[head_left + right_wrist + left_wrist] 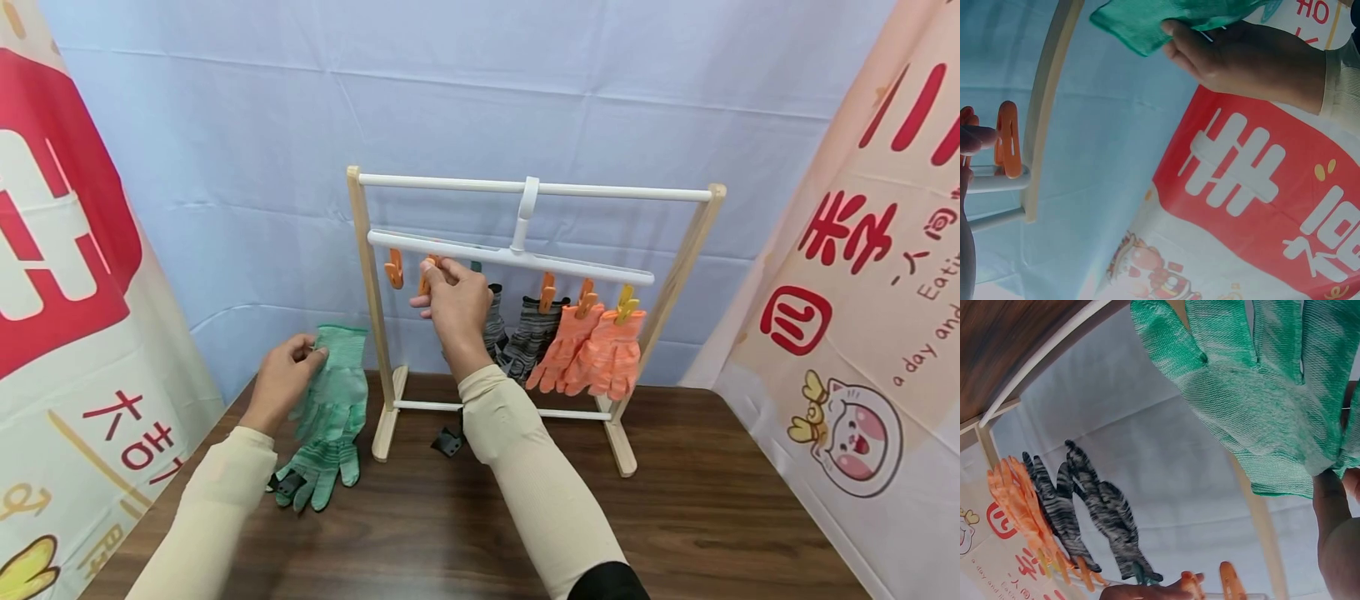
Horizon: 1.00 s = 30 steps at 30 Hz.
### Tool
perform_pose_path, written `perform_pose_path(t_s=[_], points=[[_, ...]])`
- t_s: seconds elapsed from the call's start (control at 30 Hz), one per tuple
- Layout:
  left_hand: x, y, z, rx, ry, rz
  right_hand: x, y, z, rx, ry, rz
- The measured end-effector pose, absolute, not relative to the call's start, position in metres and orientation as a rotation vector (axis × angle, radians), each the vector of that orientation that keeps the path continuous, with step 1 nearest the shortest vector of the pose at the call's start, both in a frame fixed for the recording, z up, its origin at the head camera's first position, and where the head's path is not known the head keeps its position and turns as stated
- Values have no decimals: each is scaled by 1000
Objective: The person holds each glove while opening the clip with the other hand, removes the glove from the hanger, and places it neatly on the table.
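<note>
In the head view my left hand (283, 379) pinches a green knit glove (341, 392) near its cuff, left of the rack, with the fingers hanging downward. The left wrist view shows the thumb pressed against the same glove (1254, 400). My right hand (461, 304) is raised to the white hanger bar (450, 248) and pinches an orange clothespin (426, 277) on it. Beside that one, another orange clothespin (394, 269) hangs at the bar's left end with nothing in it. My right hand partly hides a black-and-grey glove (495, 325) behind it.
A wooden rack with a white top rail (622, 192) carries the hanger, tilted down to the right. Another black-and-grey glove (536, 333) and orange gloves (611, 354) hang from clothespins. A small black object (447, 442) lies on the brown table (712, 492). Printed cloth flanks both sides.
</note>
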State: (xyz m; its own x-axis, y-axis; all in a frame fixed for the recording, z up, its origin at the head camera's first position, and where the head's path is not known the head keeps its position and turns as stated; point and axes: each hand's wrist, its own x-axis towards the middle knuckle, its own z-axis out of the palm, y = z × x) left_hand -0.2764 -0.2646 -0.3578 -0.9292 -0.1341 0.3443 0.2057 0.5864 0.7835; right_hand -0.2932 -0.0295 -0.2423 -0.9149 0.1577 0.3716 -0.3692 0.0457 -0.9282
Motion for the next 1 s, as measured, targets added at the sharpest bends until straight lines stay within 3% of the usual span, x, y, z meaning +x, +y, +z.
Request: perform_pose_path(t_s=[1.0], points=[[-270, -329, -392, 127, -2544, -1307, -292, -31, -244, 233, -1950, 1926]])
